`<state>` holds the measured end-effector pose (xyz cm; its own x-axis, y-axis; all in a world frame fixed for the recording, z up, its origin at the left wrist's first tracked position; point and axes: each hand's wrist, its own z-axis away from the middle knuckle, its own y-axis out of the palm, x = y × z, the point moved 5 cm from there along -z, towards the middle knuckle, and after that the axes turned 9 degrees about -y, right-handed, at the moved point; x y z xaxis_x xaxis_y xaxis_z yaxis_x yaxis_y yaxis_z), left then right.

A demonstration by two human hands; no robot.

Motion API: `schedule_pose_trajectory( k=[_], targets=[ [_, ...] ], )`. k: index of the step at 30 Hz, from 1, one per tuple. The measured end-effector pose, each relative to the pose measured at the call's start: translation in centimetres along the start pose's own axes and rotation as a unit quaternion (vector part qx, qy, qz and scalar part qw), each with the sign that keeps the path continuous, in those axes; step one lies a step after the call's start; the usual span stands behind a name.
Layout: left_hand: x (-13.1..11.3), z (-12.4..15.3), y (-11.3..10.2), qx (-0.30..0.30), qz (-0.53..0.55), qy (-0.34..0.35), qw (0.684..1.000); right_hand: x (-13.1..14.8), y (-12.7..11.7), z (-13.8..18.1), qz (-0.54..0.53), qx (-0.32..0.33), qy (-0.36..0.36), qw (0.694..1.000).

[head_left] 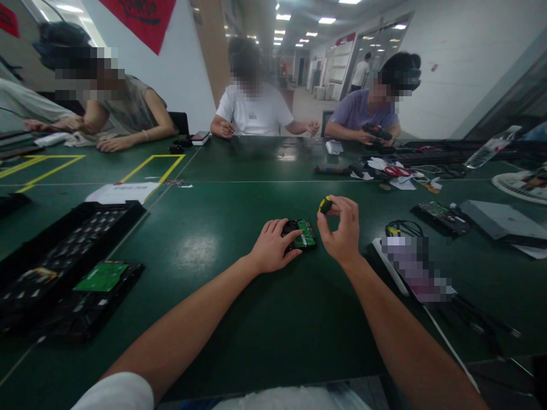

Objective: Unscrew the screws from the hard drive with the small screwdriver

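A hard drive point(306, 234) with a green circuit board lies on the green table, board side up. My left hand point(276, 246) grips it from the left, the fingers over its far side and the thumb across the board. Just right of the drive, my right hand point(342, 230) is raised above the table. Its thumb and fingertips pinch a short screwdriver point(325, 205) by the yellow and black handle; I cannot make out the shaft. The screwdriver is apart from the drive.
At left stand a long black tray point(55, 239) and another drive with a green board point(102, 277). To the right lie a phone point(412, 267), cables, a further drive point(442, 218) and a grey box point(504, 219). Red scissors point(397, 171) lie farther back. Several people sit across the table.
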<state>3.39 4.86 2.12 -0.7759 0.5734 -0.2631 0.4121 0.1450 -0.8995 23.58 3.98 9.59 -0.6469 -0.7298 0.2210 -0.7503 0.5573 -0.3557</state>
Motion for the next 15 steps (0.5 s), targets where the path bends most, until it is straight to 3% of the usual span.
schedule_pose_trajectory(
  k=[7,15],
  targets=[
    [-0.02,0.03,-0.19,-0.002,0.007,0.0,1.0,0.27,-0.24,-0.23,0.017,-0.019,-0.008,1.0],
    [-0.05,0.03,-0.09,-0.004,-0.003,0.003,1.0,-0.21,0.27,0.2,-0.012,0.009,0.01,1.0]
  ],
)
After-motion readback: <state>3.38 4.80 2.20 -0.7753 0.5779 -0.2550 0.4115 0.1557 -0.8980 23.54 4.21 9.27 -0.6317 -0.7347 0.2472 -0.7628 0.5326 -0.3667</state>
